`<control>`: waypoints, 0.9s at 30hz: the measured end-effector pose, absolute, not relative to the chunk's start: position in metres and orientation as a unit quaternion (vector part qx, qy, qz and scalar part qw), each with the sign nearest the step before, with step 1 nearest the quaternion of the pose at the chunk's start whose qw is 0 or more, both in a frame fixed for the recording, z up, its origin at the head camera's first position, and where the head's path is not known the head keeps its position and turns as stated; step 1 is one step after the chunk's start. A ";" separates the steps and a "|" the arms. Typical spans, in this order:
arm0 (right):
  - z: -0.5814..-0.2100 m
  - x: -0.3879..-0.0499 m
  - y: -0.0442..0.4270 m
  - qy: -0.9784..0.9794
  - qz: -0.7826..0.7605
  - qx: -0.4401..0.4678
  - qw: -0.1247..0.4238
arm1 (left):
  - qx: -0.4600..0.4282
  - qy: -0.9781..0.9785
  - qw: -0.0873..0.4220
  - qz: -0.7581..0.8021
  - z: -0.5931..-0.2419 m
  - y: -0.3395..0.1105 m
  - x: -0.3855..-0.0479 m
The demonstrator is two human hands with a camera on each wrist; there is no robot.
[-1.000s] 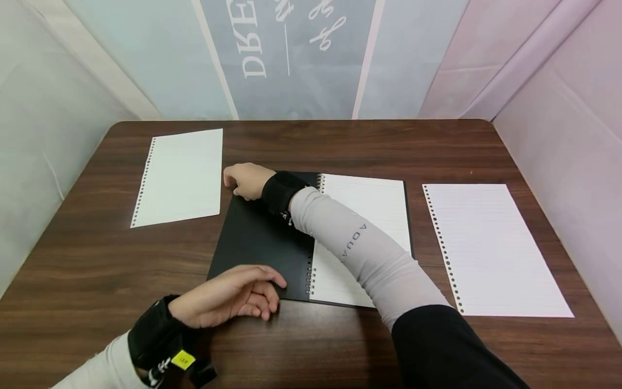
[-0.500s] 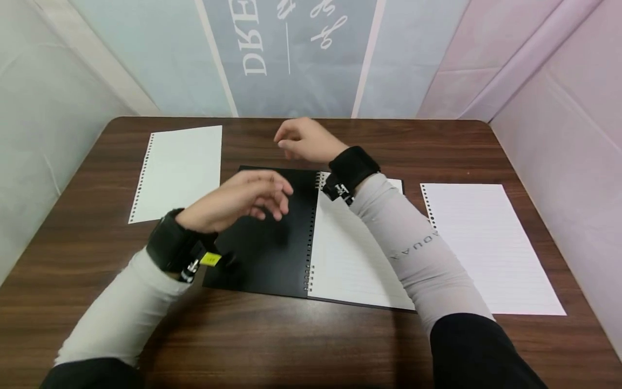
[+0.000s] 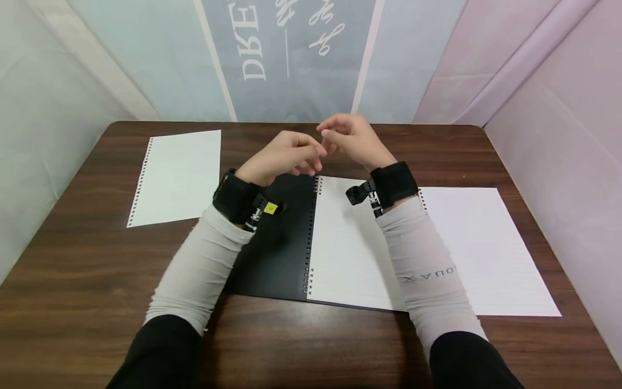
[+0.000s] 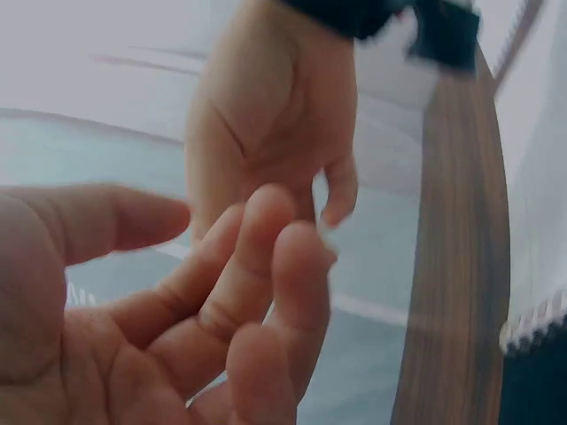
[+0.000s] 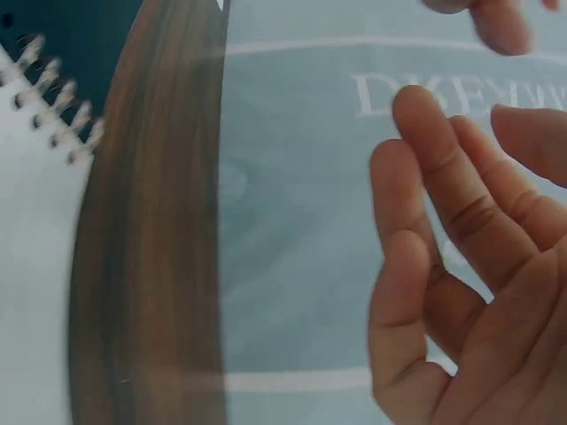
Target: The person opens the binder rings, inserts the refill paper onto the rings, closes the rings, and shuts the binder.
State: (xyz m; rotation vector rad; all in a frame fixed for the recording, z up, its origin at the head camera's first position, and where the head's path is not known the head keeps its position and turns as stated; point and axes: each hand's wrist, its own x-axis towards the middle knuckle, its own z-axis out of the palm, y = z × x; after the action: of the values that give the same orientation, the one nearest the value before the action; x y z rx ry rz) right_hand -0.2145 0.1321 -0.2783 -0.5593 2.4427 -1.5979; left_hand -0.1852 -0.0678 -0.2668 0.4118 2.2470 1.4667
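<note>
Both hands hover close together above the far edge of an open spiral notebook (image 3: 350,259). Its black cover (image 3: 272,265) lies on the left and lined white pages on the right. The left hand (image 3: 284,156) is over the top of the cover, fingers loosely bent and holding nothing. Just right of it, the right hand (image 3: 357,140) is raised with relaxed, slightly curved fingers and nothing in them. In the left wrist view the left fingers (image 4: 252,266) show with the right hand behind them. The right wrist view shows the right fingers (image 5: 434,212) spread beside the spiral binding (image 5: 58,97).
A loose punched sheet (image 3: 177,175) lies on the table at the back left. Another lined sheet (image 3: 486,254) lies right of the notebook, partly behind the right sleeve. The brown wooden table (image 3: 97,313) ends at a printed curtain (image 3: 296,81) behind.
The right hand has left the notebook cover's upper left corner, rising and moving right. From the near edge, the left hand has moved forward and right, close to it.
</note>
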 end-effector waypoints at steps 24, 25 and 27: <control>-0.341 -0.216 0.143 0.817 -0.537 -0.069 0.199 | 0.108 0.868 0.170 0.453 -0.330 -0.048 -0.213; -0.341 -0.217 0.143 0.819 -0.533 -0.070 0.199 | 0.106 0.868 0.170 0.454 -0.332 -0.048 -0.213; -0.341 -0.217 0.142 0.823 -0.527 -0.070 0.199 | 0.101 0.868 0.168 0.456 -0.334 -0.048 -0.213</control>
State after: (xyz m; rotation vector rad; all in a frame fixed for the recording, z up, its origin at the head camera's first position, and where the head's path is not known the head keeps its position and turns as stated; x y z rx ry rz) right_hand -0.2174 0.1423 -0.3408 -0.1967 2.3022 -1.4734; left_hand -0.2132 -0.0485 -0.3342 0.2870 2.4684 1.2971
